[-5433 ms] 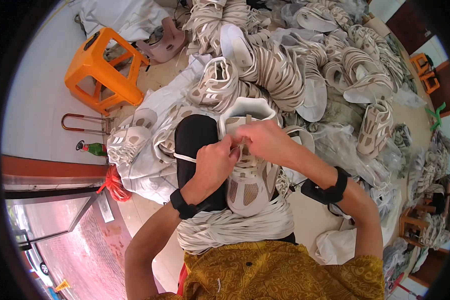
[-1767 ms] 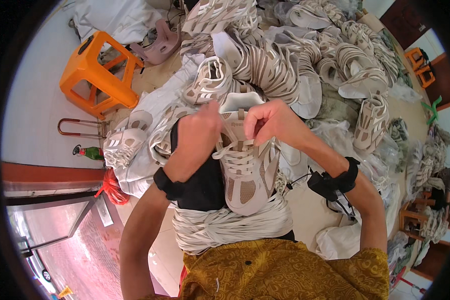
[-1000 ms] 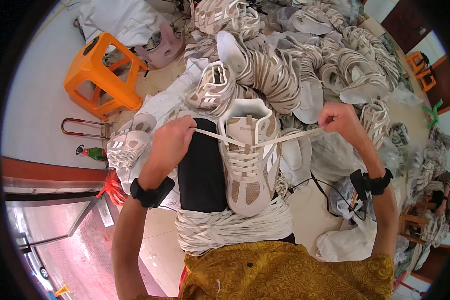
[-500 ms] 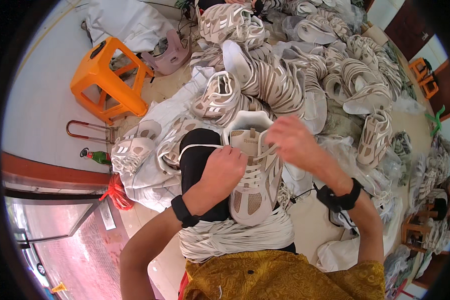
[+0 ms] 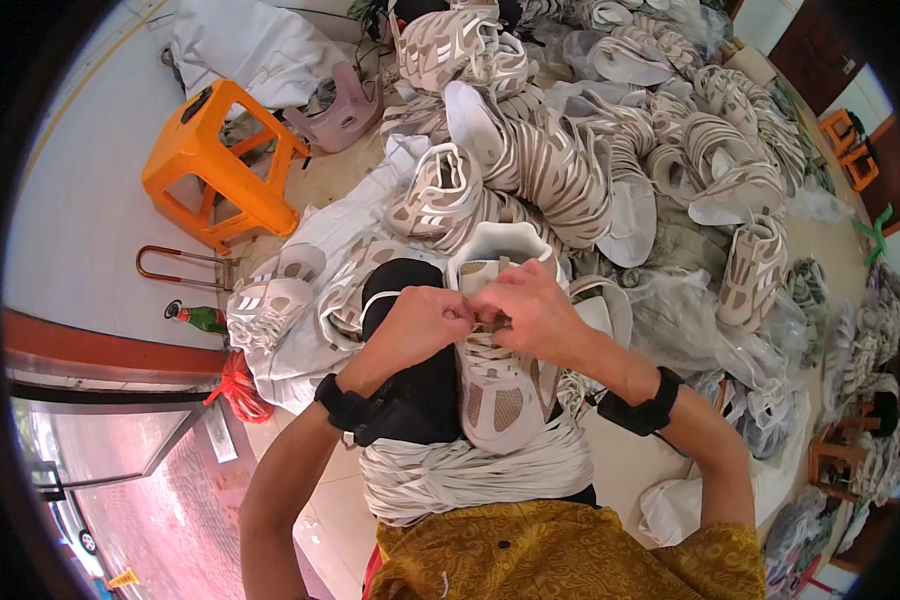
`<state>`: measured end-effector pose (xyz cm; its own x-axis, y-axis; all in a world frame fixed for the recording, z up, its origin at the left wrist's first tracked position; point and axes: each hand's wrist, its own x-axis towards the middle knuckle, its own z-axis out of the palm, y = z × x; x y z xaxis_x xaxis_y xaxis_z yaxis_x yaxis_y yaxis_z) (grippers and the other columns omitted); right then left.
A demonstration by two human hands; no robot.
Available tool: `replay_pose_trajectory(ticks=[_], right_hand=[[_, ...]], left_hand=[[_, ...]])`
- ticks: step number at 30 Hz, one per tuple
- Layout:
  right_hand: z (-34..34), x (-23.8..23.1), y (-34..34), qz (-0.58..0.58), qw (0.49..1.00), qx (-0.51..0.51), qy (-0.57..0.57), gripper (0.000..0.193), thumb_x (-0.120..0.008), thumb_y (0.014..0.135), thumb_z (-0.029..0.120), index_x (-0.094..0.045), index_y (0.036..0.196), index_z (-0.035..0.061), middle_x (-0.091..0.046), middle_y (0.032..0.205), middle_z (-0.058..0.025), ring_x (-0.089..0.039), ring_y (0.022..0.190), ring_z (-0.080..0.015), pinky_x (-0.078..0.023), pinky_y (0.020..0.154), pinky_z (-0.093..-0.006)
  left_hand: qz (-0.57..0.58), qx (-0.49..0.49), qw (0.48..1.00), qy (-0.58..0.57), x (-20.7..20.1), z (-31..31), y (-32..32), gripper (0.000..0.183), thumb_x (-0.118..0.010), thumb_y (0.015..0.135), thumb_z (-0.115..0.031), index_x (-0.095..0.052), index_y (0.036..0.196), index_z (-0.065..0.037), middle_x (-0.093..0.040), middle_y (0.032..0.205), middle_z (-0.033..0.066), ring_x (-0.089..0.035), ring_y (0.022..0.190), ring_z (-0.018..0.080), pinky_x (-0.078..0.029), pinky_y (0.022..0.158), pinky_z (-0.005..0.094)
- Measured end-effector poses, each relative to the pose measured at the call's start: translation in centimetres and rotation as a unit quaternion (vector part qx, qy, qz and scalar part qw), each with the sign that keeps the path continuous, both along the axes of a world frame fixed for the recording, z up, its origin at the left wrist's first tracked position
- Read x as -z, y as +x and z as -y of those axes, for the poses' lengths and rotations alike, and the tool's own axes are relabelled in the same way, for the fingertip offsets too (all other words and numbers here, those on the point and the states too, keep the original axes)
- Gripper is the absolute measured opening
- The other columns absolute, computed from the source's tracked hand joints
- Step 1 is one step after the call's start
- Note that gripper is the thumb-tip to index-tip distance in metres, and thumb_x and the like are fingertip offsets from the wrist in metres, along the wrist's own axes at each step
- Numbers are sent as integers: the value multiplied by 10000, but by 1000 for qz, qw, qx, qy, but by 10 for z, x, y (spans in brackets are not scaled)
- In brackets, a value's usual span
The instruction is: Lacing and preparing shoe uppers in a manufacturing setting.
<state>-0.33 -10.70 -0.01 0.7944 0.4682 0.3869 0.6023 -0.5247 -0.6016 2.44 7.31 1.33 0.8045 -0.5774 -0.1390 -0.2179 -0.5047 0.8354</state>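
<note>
A beige and white sneaker [image 5: 503, 405] rests toe toward me on my lap, its tongue and padded collar at the far end. White lacing crosses its lower eyelets. My left hand [image 5: 432, 318] is closed in a pinch on the shoelace [image 5: 375, 297], part of which shows beyond the wrist over my black-clad leg [image 5: 410, 385]. Against the left fingertips, my right hand [image 5: 532, 308] is closed over the upper eyelets; its fingers hide what they pinch. A thick bundle of white laces [image 5: 475, 470] lies across my lap under the shoe's toe.
Stacked and loose sneakers [image 5: 560, 170] pile up ahead. To the left stand an orange stool [image 5: 185, 150], a green bottle [image 5: 205, 318] and a red plastic bundle [image 5: 238, 388]. Clear plastic bags [image 5: 685, 320] lie at the right. Finished-looking sneakers [image 5: 275, 295] sit on white sheeting at left.
My right hand has come left and down from beside the collar to the upper eyelets, meeting my left hand. The left hand has shifted slightly left. The shoe stays in place.
</note>
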Motion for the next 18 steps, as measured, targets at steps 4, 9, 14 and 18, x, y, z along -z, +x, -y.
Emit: replay_pose_trajectory(ticks=[4, 9, 14, 18], right_hand=[[-12, 4, 1, 49, 998, 44, 0, 232, -599, 576, 35, -570, 790, 121, -523, 621, -5, -513, 680, -182, -323, 634, -321], [-8, -15, 7, -229, 973, 27, 9, 472, -601, 559, 13, -557, 1021, 100, -593, 618, -13, -563, 582, -167, -428, 600, -293], [0, -26, 16, -223, 974, 22, -26, 510, -578, 568, 11, -537, 1068, 100, -608, 641, -50, -576, 575, -186, -453, 560, -293], [32, -26, 5, -28, 994, 39, -95, 420, -567, 581, 19, -559, 995, 89, -588, 705, -39, -550, 666, -170, -434, 597, -290]], left_hand=[[-55, -18, 998, -1, -2, -2, -4, 126, -555, 654, -111, -608, 702, -6, -567, 616, 150, -535, 534, 251, -433, 536, 289], [78, 22, 995, 54, 3, 6, -18, 131, -591, 690, -89, -604, 775, 10, -590, 661, 98, -567, 600, 159, -439, 571, 262], [44, 29, 999, 1, 6, -1, -15, 130, -604, 694, -78, -577, 788, 9, -567, 690, 106, -570, 617, 203, -441, 573, 274], [198, 67, 978, -5, 7, -2, -21, 118, -606, 708, -81, -549, 760, 8, -546, 699, 91, -544, 598, 165, -435, 556, 271]])
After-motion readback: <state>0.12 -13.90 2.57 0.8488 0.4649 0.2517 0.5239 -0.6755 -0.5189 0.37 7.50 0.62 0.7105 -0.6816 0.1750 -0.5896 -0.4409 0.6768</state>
